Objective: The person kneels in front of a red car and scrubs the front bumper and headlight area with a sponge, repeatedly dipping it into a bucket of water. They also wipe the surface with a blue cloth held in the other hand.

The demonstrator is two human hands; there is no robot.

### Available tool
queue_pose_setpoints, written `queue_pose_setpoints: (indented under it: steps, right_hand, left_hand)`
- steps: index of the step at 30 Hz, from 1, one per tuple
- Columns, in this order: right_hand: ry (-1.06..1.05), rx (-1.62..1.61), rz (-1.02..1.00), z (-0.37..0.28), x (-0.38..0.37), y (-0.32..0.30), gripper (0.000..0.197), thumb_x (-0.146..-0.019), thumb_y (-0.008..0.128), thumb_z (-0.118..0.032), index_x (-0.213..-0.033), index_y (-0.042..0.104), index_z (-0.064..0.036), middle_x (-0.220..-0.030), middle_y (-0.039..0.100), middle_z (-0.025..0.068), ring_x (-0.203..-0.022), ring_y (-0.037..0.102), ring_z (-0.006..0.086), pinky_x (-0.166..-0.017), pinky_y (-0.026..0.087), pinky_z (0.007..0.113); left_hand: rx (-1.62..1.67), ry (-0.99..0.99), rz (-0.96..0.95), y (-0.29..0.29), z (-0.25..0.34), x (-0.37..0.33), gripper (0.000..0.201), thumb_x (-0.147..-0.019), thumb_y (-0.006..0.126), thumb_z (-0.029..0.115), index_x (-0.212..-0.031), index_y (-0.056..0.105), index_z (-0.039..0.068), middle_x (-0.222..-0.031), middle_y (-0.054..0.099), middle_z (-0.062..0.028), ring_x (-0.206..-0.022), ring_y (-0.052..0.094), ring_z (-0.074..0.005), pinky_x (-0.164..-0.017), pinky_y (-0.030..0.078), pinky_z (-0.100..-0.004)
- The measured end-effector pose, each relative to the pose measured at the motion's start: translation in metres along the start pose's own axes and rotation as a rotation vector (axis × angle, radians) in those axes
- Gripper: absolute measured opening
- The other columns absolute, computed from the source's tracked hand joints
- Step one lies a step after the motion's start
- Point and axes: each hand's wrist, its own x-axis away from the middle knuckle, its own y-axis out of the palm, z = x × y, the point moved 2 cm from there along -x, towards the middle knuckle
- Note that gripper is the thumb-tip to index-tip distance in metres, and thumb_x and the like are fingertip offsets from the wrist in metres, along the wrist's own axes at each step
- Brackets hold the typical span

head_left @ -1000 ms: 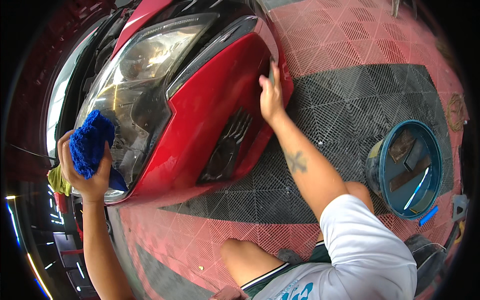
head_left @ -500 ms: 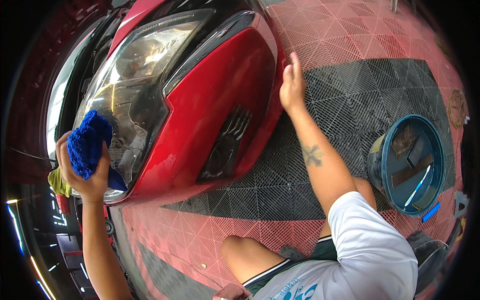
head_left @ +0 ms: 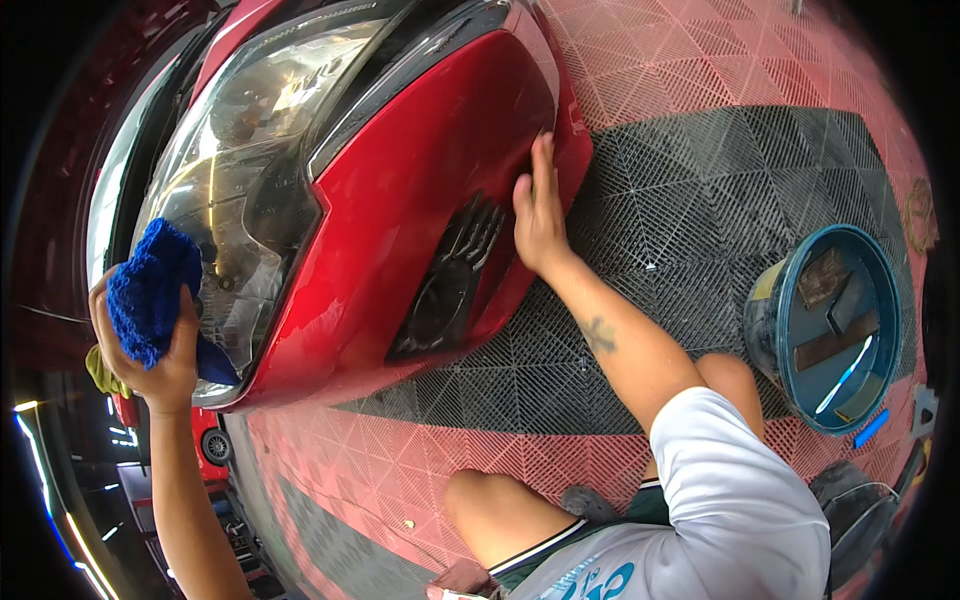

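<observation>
Head view: I've got the left hand gripping a blue cloth at the headlight's lower end; the right hand, spread open, fingers straight, is at the red bumper.

Slotted floor tiles cover the right and bottom of the frame: red at upper right and lower centre, with a broad dark-grey patch between (a narrower dark band slants across the lower left). At far lower left, bright light strips shine in a dim area near a distant red car.
</observation>
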Motion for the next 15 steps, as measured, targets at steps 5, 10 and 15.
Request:
queue_pose_setpoints:
  steps: [5, 10, 15]
  right_hand:
    - [-0.383, 0.33, -0.219, 0.045, 0.062, -0.003, 0.08, -0.112, 0.042, -0.044, -0.172, 0.01, -0.0022, -0.179, 0.008, 0.0228, -0.166, 0.008, 0.0383, -0.133, 0.006, 0.059]
    - [-0.745, 0.475, -0.3, 0.058, 0.011, -0.025, 0.081, -0.106, 0.056, -0.04, -0.171, 0.02, -0.0088, -0.179, 0.019, 0.0123, -0.166, 0.016, 0.0316, -0.134, 0.009, 0.058]
    - [-0.873, 0.453, -0.36, 0.045, -0.012, -0.038, 0.078, -0.104, 0.057, -0.044, -0.169, 0.03, -0.0096, -0.176, 0.028, 0.0132, -0.165, 0.022, 0.0318, -0.132, 0.017, 0.059]
  left_hand:
    - [-0.012, -0.036, -0.047, -0.002, -0.001, -0.002, 0.05, -0.077, 0.087, 0.008, -0.12, 0.064, -0.005, -0.119, 0.066, -0.0155, -0.11, 0.066, -0.0271, -0.105, 0.049, -0.0392]
    - [0.046, -0.078, -0.051, -0.003, -0.013, 0.007, 0.054, -0.079, 0.087, 0.008, -0.126, 0.064, -0.005, -0.117, 0.067, -0.0114, -0.107, 0.066, -0.0212, -0.103, 0.05, -0.0357]
    - [0.077, -0.102, -0.047, -0.009, -0.025, 0.013, 0.051, -0.082, 0.085, 0.005, -0.128, 0.064, -0.005, -0.116, 0.069, -0.0091, -0.107, 0.066, -0.0191, -0.104, 0.05, -0.0343]
